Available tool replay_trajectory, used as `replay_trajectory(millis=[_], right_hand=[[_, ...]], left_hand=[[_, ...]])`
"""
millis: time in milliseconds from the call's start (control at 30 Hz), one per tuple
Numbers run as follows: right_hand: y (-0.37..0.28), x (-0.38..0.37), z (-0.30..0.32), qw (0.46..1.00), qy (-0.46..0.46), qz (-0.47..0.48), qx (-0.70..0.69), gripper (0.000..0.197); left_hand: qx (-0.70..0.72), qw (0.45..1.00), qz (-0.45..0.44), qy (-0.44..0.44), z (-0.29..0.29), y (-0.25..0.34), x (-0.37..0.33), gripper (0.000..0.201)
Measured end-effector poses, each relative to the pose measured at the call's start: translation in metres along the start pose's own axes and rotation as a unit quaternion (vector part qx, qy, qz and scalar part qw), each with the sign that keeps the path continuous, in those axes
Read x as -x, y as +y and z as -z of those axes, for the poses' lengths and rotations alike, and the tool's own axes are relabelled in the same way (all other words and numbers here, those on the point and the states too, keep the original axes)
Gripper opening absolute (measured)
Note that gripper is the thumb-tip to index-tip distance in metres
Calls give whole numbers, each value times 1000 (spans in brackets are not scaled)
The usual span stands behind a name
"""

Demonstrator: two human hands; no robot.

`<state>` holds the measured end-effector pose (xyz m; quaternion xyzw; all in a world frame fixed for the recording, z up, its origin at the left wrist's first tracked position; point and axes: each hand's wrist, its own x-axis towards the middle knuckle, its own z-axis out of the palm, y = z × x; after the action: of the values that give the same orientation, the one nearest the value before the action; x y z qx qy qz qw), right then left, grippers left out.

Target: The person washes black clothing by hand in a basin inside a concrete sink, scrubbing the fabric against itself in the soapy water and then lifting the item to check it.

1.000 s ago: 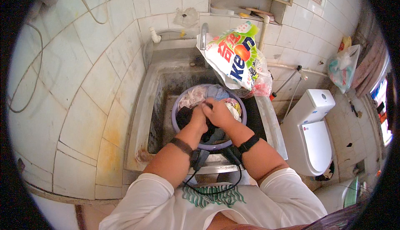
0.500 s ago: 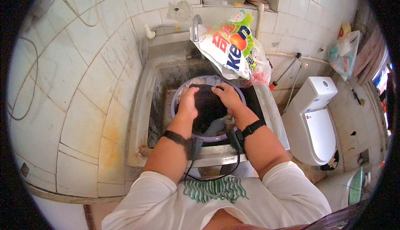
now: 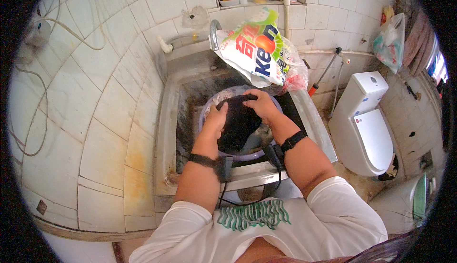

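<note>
A black cloth garment (image 3: 240, 121) hangs between my hands over a pale purple basin (image 3: 252, 158). My left hand (image 3: 216, 119) is closed on its left upper edge, the thumb on top. At the upper right edge my right hand (image 3: 262, 106) pinches the same garment, fingers bent over it. The edge between the hands is drawn up in a shallow arc. Other wet cloth, greyish and pale, shows in the basin around the garment. The basin sits inside a worn metal sink (image 3: 166, 120).
A white, green and red detergent bag (image 3: 252, 49) lies on the sink's back right corner beside the curved faucet (image 3: 215, 27). A clear plastic bag (image 3: 296, 72) adjoins it. Right of the sink stands a white toilet (image 3: 373, 141). Tiled wall (image 3: 95, 139) rises on the left.
The garment's upper edge is pulled up into an arc between my hands. My right hand sits slightly higher than my left. The whole view has shifted a little.
</note>
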<state>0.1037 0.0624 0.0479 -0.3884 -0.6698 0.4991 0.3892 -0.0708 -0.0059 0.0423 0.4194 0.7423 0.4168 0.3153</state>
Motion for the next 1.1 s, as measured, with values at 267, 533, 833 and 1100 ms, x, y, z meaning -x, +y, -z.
replay_trajectory(millis=[267,533,833,1100], right_hand=[[-10,4,2,997,49,-1,-60,22],[-9,2,4,998,11,-23,-58,22],[-37,19,7,972,-183,65,135,24],[11,14,-4,789,-446,-45,421,45]], left_hand=[[-45,986,40,-157,11,5,8,58],[266,948,85,-155,2,10,9,41],[268,960,-82,23,8,7,1,31],[-121,909,155,-367,-8,-24,5,29]])
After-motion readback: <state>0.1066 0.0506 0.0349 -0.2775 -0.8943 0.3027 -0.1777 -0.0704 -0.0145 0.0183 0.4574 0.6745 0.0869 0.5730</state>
